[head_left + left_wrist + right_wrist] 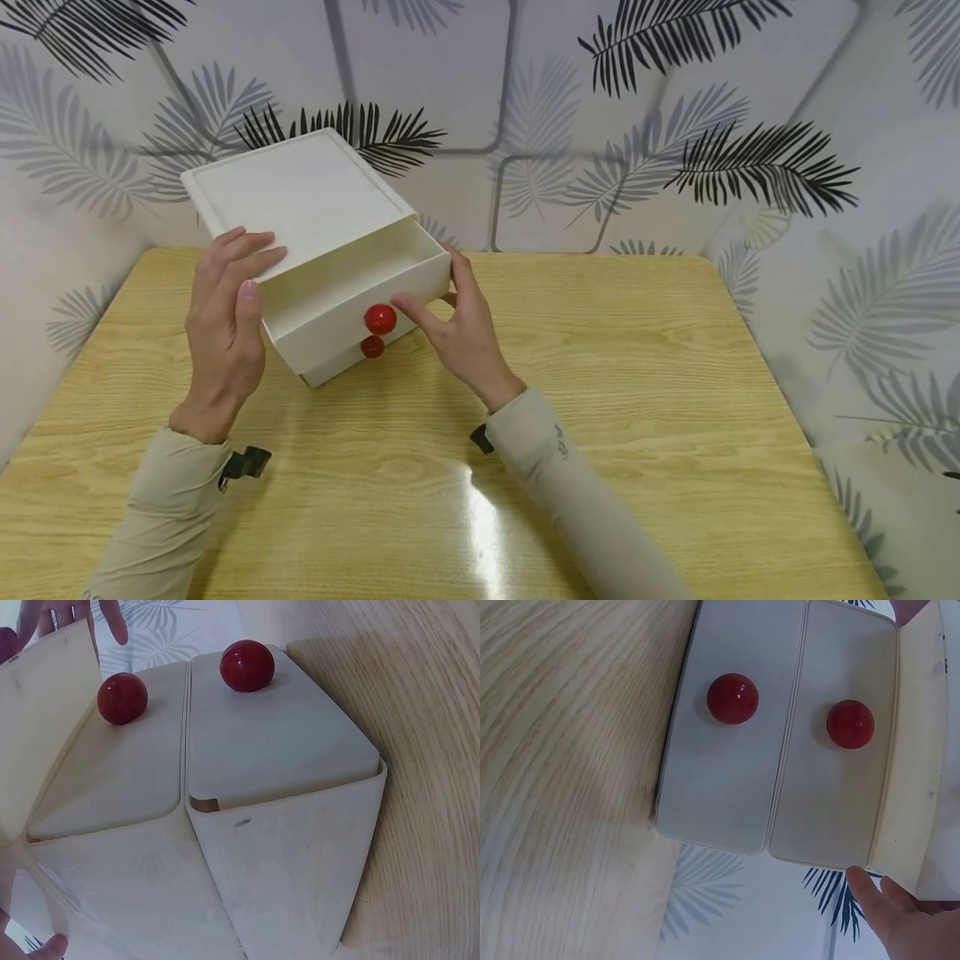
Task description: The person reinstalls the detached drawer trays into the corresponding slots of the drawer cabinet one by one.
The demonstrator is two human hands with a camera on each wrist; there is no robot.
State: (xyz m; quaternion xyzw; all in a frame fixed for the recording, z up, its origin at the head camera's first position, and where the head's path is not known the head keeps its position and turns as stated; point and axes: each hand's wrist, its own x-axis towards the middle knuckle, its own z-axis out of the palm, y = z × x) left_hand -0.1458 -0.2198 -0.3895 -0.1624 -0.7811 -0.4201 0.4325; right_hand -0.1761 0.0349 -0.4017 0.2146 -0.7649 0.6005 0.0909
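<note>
In the head view, a white drawer unit (292, 196) stands at an angle at the back left of the table. Its top drawer (360, 300) is pulled partway out, and the visible inside is bare. Against the unit's left side lies my left hand (228, 312), fingers reaching over the top edge. My right hand (468, 333) holds the drawer's right front corner, thumb on the front face and fingers around the side. A red knob (380, 319) sits on the drawer front. Two lower drawers with round red knobs (247, 666) are pushed in, as the left wrist view shows.
The unit is on a wood-grain table (600, 375). Close behind it rises a wall (555, 108) with a leaf pattern. Both forearms reach in from the near edge, with dark straps (246, 465) at the wrists.
</note>
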